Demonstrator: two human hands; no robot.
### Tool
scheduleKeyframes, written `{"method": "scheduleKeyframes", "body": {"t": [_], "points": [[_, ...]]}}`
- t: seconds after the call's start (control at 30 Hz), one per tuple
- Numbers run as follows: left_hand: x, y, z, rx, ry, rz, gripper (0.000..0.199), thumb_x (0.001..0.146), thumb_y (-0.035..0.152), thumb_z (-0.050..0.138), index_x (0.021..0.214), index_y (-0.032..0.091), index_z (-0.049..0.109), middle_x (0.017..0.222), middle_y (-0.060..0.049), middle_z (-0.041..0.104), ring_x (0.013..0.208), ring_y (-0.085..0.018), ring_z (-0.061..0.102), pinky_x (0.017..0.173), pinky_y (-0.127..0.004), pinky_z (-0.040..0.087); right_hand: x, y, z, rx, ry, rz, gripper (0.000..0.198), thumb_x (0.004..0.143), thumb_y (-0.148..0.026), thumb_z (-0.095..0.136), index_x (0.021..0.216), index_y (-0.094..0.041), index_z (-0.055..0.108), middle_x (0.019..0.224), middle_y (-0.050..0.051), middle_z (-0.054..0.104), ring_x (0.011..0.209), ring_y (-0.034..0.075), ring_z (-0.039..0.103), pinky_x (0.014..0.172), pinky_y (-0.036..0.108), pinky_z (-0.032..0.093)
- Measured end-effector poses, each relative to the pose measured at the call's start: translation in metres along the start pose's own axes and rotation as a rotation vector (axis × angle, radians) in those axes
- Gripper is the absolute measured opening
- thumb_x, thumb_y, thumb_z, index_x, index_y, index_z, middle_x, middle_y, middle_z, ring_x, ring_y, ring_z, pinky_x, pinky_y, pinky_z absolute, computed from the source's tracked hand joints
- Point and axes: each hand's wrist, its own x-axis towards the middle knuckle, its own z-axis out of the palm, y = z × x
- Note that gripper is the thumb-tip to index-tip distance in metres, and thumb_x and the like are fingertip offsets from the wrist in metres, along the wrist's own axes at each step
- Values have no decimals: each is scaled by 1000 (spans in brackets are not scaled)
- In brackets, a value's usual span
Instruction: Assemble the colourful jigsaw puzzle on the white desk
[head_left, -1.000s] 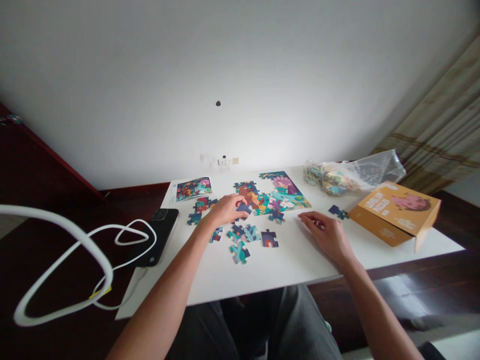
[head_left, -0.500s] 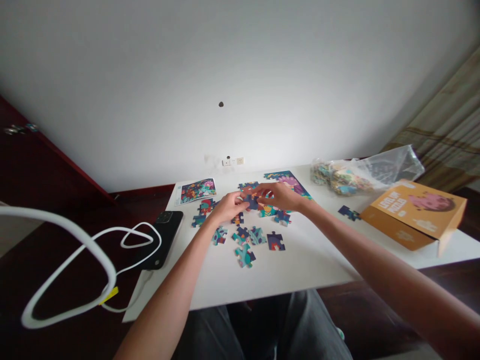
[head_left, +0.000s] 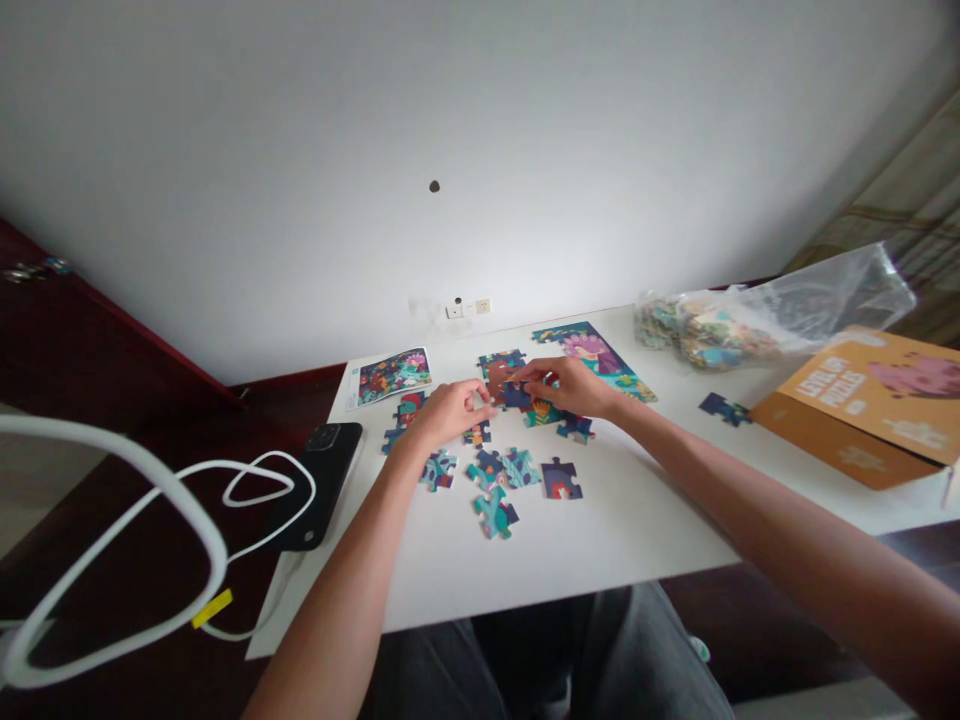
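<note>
My right hand (head_left: 566,385) pinches a dark blue puzzle piece (head_left: 516,396) between thumb and fingers, at the lower edge of a joined brown-and-blue section (head_left: 501,366). Just left of that piece is my left hand (head_left: 454,410), its fingers curled and the thumb and forefinger a little apart, with nothing visible between them. Under its fingertips lies a small piece with orange figures (head_left: 477,433). Several loose pieces are nearer me, among them a teal one (head_left: 495,513) and a dark one with red (head_left: 562,479). A larger joined corner section with a pink shape (head_left: 589,352) lies behind my right hand.
A printed picture sheet (head_left: 393,378) lies at the table's back left. On the left edge rests a black phone (head_left: 330,485) beside a looped white cable (head_left: 217,530). To the right are a clear bag of pieces (head_left: 712,330), an orange puzzle box (head_left: 862,400) and a loose piece (head_left: 724,408).
My left fingers have drawn slightly away from the dark blue piece, while my right hand stays on it. The view has shifted a little, moving the box and bag up and right.
</note>
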Motion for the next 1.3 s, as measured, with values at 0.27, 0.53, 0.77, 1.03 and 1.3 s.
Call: {"method": "scheduleKeyframes", "body": {"t": [0.27, 0.53, 0.77, 1.03, 1.3], "points": [[-6, -5, -18, -5, -129, 0, 20, 74, 34, 81, 88, 24, 70, 61, 7, 47, 52, -12, 43, 52, -26, 26, -2, 3, 2, -60, -3, 31, 26, 91, -33, 63, 112, -23, 74, 92, 4, 79, 76, 19, 69, 70, 30, 52], [-3, 0, -5, 9, 156, 28, 14, 87, 36, 69, 93, 23, 70, 53, 8, 40, 50, -12, 39, 57, -26, 28, -3, -10, 5, 7, 24, 63, 20, 89, -36, 64, 99, -20, 69, 87, 5, 77, 75, 19, 68, 67, 30, 51], [-2, 12, 8, 17, 160, 4, 27, 91, 43, 67, 107, 24, 76, 52, 7, 41, 50, -13, 37, 55, -26, 23, -4, -12, 10, 1, 5, 29, 24, 90, -36, 63, 107, -22, 75, 94, 4, 78, 76, 19, 69, 70, 31, 53], [4, 8, 15, -105, 165, 31, 30, 89, 47, 68, 88, 19, 77, 50, 7, 35, 50, -11, 32, 52, -25, 19, -4, -12, 11, 39, 21, -10, 30, 92, -37, 63, 115, -22, 74, 97, 5, 78, 79, 19, 69, 72, 31, 55], [6, 3, 20, -300, 177, 31, 37, 91, 52, 66, 87, 16, 75, 61, 3, 56, 54, -10, 43, 53, -23, 26, -4, -17, 13, 188, -16, 91, 29, 88, -47, 69, 96, -20, 70, 87, 6, 77, 75, 20, 71, 70, 33, 56]]}}
